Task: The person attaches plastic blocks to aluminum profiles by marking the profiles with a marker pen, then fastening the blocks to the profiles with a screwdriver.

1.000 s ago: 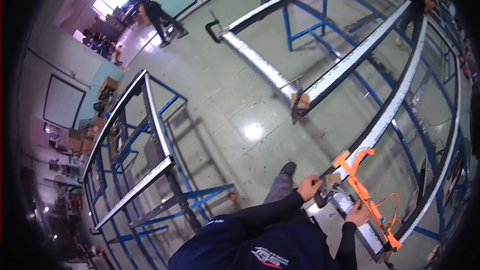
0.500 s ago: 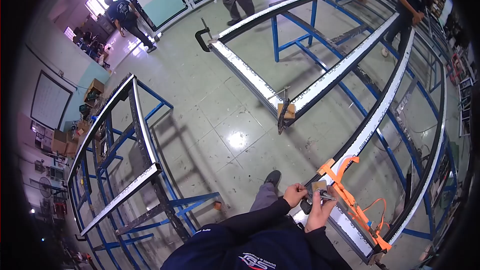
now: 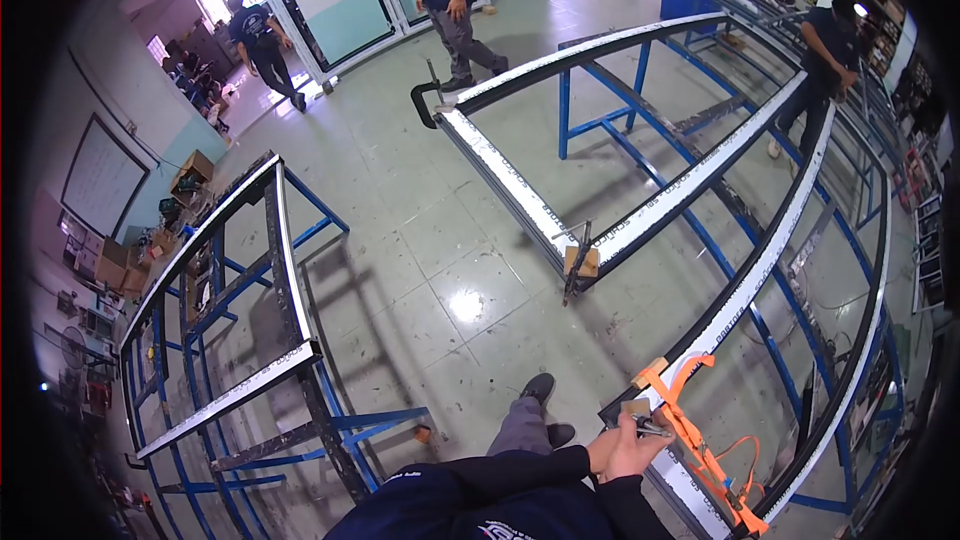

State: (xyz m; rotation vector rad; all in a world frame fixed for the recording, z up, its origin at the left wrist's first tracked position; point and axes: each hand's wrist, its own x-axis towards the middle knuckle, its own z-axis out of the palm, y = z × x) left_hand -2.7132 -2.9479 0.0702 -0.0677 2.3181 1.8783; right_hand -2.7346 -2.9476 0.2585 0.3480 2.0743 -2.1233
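Note:
My right hand point(image 3: 635, 453) is closed around a metal clamp point(image 3: 655, 427) at the near corner of the white-faced frame point(image 3: 672, 465). Beside the fingers, a small wood block point(image 3: 635, 407) sits at that corner. My left hand point(image 3: 601, 450) is pressed close against the right one, and its fingers are mostly hidden behind it. An orange ratchet strap point(image 3: 695, 430) runs along the frame just right of my hands, with another wood block point(image 3: 650, 372) under its upper end.
A second white frame point(image 3: 515, 180) on blue stands carries a black C-clamp point(image 3: 424, 105) and a clamp with a wood block point(image 3: 581, 262). Another frame point(image 3: 235, 390) stands at left. Three people are about: one person point(image 3: 450, 0) at the back, one at the doorway, one far right.
My hands have come together at the corner; before, they were apart on either side of the clamp. The view has shifted slightly, and the people at the back have stepped along.

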